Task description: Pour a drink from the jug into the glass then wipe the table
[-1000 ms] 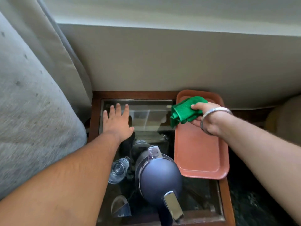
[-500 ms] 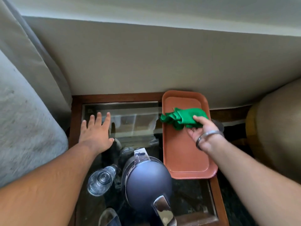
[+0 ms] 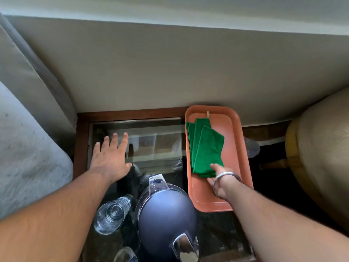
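While the green cloth (image 3: 206, 148) lies on the tray (image 3: 238, 146), wiping looks finished.
Right hand (image 3: 220, 175) fingers rest on it; left hand (image 3: 111, 157) splayed flat on the tabletop (image 3: 156, 140); jug (image 3: 166, 218) and glass (image 3: 111, 214) near.

glossy glass table (image 3: 154, 140) in wood frame; matt jug (image 3: 166, 218); clear glass (image 3: 111, 214); textured cloth (image 3: 205, 148); smooth plastic tray (image 3: 236, 140).

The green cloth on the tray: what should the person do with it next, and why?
Probably lift the cloth off the tray and bring it to the glass table. The right hand touches only its near end, the cloth lies flat, and the left hand is spread flat over the glass.
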Motion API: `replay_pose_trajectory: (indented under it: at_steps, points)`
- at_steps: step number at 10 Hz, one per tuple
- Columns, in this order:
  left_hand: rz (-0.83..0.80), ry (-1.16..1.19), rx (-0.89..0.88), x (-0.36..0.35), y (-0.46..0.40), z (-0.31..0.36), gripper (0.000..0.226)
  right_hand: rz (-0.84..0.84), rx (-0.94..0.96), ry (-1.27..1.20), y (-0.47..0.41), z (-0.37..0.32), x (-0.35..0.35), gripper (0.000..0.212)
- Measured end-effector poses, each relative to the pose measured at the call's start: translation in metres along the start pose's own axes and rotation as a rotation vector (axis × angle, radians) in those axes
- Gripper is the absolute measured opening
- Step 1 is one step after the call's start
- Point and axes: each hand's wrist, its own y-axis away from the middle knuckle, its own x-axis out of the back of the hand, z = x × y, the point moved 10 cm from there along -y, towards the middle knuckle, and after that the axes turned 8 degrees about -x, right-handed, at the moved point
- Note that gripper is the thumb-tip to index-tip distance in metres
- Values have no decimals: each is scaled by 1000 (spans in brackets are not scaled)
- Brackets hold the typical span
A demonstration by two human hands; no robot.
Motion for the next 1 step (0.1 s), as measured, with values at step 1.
replay_pose_trajectory:
  at_steps: [1]
  points:
    - [-18, -17, -1, -1, 10, 4, 105, 291, 284, 300, 25, -35, 11, 48]
